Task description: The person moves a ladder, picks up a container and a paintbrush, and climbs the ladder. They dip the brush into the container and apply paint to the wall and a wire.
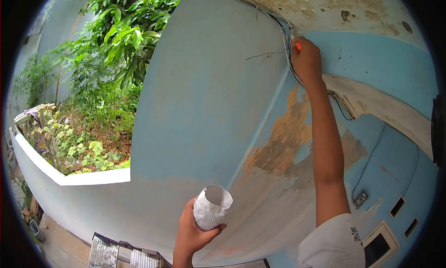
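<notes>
My left hand (pixel 197 233) is wrapped round a white cylindrical container (pixel 211 214), crinkled on the outside and open at the top. It is held low in front of the blue wall (pixel 204 105). High at the wall corner, just under the ceiling, my right hand (pixel 306 59) is closed on a small tool with an orange handle (pixel 298 46). Most of this tool is hidden by the fingers, and I cannot tell its kind. The fingertips are right beside a bundle of grey cables (pixel 284 33) that runs along the ceiling edge and down the corner.
Paint has peeled from a brown patch (pixel 283 133) beside the corner. A beam (pixel 371 94) crosses behind my right arm. Below stands a paint-spattered ladder (pixel 104 251). To the left, a low white-topped wall (pixel 95 176) borders plants (pixel 93 152). A socket box (pixel 360 199) hangs by a wire.
</notes>
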Action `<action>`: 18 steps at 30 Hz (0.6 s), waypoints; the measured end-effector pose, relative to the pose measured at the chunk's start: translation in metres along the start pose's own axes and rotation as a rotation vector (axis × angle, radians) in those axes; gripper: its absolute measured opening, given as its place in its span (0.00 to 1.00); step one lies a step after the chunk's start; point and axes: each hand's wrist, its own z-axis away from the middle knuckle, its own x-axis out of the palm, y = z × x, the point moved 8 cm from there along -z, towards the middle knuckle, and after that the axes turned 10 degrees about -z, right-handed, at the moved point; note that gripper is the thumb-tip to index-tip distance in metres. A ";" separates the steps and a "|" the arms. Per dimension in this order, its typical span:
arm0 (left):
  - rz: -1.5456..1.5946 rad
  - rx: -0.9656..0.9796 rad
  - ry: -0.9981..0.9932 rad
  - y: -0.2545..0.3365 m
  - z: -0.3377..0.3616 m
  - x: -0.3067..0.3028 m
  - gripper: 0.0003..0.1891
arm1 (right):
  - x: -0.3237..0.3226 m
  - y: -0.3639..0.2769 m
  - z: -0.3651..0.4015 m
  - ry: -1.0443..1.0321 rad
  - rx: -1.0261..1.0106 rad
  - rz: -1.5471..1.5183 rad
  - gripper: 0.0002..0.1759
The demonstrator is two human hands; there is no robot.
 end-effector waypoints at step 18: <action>-0.010 0.013 0.012 0.003 -0.002 -0.006 0.48 | -0.018 -0.013 0.037 -0.081 0.100 -0.071 0.07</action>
